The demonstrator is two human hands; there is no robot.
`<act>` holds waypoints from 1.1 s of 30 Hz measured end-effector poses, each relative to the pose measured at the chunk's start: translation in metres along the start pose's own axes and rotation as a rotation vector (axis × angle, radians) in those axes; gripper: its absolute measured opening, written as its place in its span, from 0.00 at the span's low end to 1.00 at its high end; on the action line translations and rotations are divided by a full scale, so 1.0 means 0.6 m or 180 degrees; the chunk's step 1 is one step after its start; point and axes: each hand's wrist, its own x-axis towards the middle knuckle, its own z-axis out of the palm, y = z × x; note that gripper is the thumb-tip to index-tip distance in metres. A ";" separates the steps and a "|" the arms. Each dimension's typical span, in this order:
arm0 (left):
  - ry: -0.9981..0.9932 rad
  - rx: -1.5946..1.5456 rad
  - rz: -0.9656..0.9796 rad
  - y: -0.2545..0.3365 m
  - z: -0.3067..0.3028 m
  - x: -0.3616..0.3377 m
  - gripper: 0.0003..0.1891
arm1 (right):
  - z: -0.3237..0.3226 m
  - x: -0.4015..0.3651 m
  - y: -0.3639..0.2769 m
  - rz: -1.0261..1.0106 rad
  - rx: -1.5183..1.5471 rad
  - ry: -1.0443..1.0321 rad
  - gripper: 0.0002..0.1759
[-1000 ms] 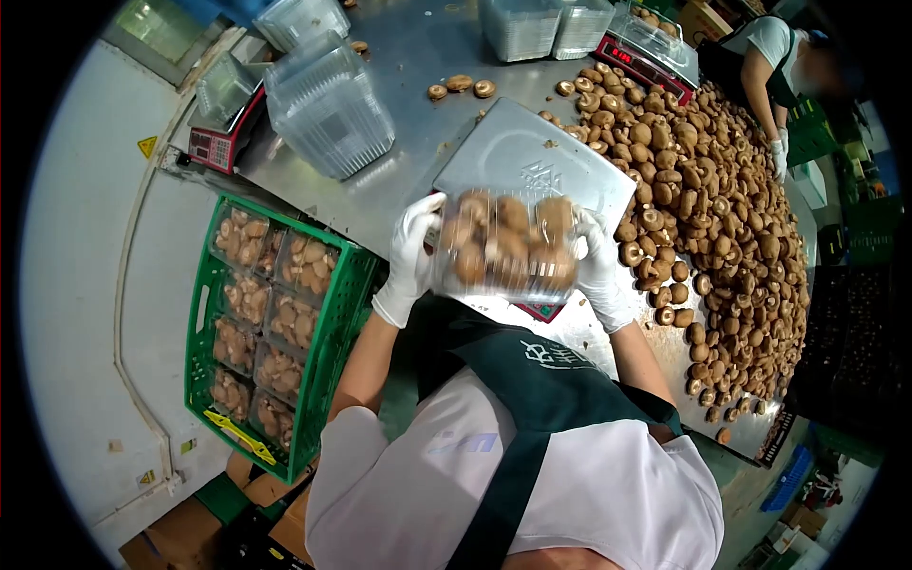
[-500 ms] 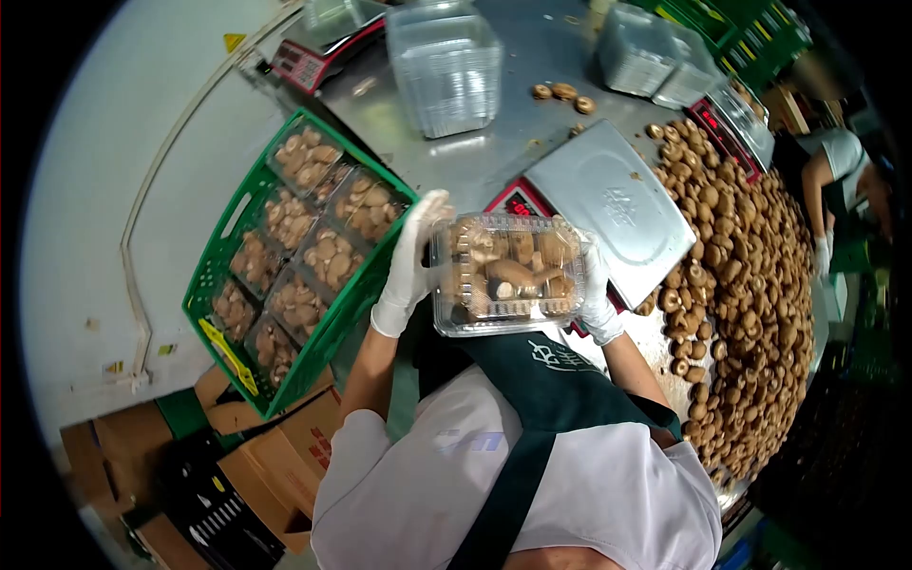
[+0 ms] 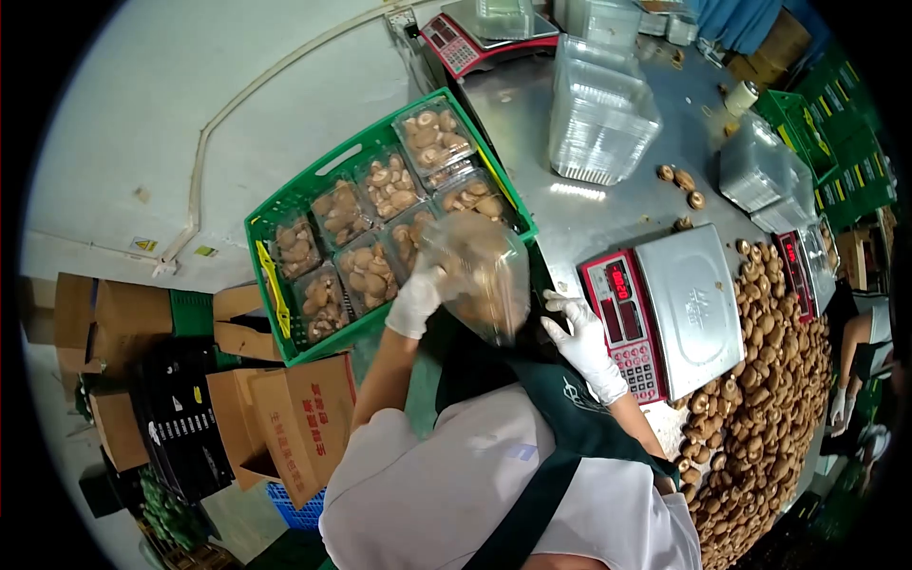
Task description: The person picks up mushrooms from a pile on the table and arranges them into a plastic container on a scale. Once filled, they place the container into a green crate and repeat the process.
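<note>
At the green crate's near edge [image 3: 285,202], left hand [image 3: 418,302] grips the mushroom pack [image 3: 489,280], blurred, tilted; right hand [image 3: 581,344] is empty, fingers spread beside the scale [image 3: 689,309]. Probably a carry step; next move calls for steady one-handed support.

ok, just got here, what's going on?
A person in white gloves has a clear mushroom pack, blurred, in the left hand, in front of the near edge of a green crate already holding similar packs. The right hand is open, holding nothing, near the keypad side of a scale. Loose mushrooms are heaped beyond the scale; another person stands at the far right.
</note>
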 end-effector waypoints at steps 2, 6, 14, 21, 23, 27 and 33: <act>-0.0077 0.0503 0.0551 0.050 -0.053 0.032 0.27 | -0.007 -0.006 0.006 0.0258 -0.0101 -0.0048 0.14; 0.1505 0.0854 0.1145 0.194 -0.041 0.089 0.24 | -0.024 -0.024 0.014 0.0470 -0.0297 0.0009 0.11; 0.3388 0.4488 -0.0023 0.246 -0.188 0.273 0.46 | -0.032 -0.059 0.040 0.0970 -0.0610 0.0298 0.10; 0.1813 0.6310 0.2900 0.218 0.002 0.388 0.32 | -0.055 -0.089 0.028 0.1164 -0.0666 0.0685 0.07; 0.0664 0.5755 0.3611 0.191 0.107 0.424 0.26 | -0.074 -0.087 -0.004 0.1264 -0.0477 0.0869 0.08; -0.1129 0.5347 0.3728 0.094 0.314 0.432 0.20 | -0.079 -0.111 -0.009 0.1601 -0.0507 0.0964 0.08; -0.2430 0.6255 0.2849 -0.004 0.367 0.504 0.21 | -0.093 -0.189 -0.029 0.2084 -0.0462 0.1471 0.07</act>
